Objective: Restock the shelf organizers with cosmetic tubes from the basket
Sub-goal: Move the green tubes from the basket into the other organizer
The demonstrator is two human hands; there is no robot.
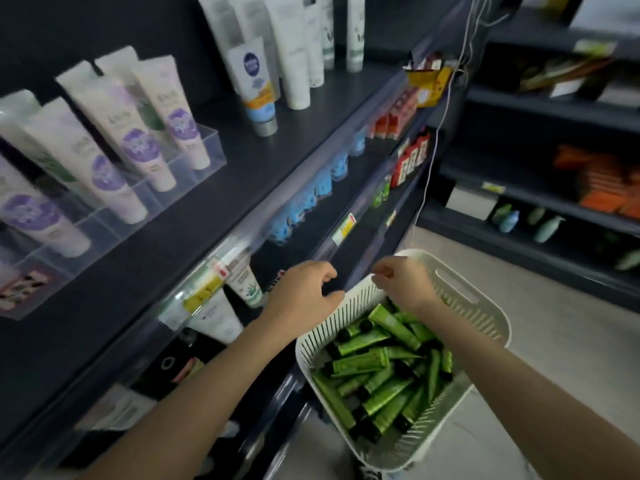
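Head view: two bare forearms reach forward, with the hands side by side at the shelf-side end of the basket.
Left hand (304, 289): fingers loosely curled with a gap to the thumb, nothing visible in them. It hovers at the shelf edge (291, 209), just beside the basket's rim.
Right hand (403, 284): fingers bunched at the basket's far corner. Cannot tell whether they grip the rim or anything else.
Basket (485, 306): white, slotted walls, with a handle slot in the far side. It sits low, close against the shelving.
Green tubes (381, 362): black-capped, heaped loose inside the basket, lying at all angles.
Organizer (207, 147): clear, stepped compartments, on the upper shelf at left.
White-and-purple tubes (138, 140): standing cap-down and leaning back in the organizer.
White tubes (294, 64): standing loose farther along the same shelf.
Price labels (204, 289): yellow, on the shelf edge near the left hand.
Blue items (311, 195): a blurred row on the shelf below.
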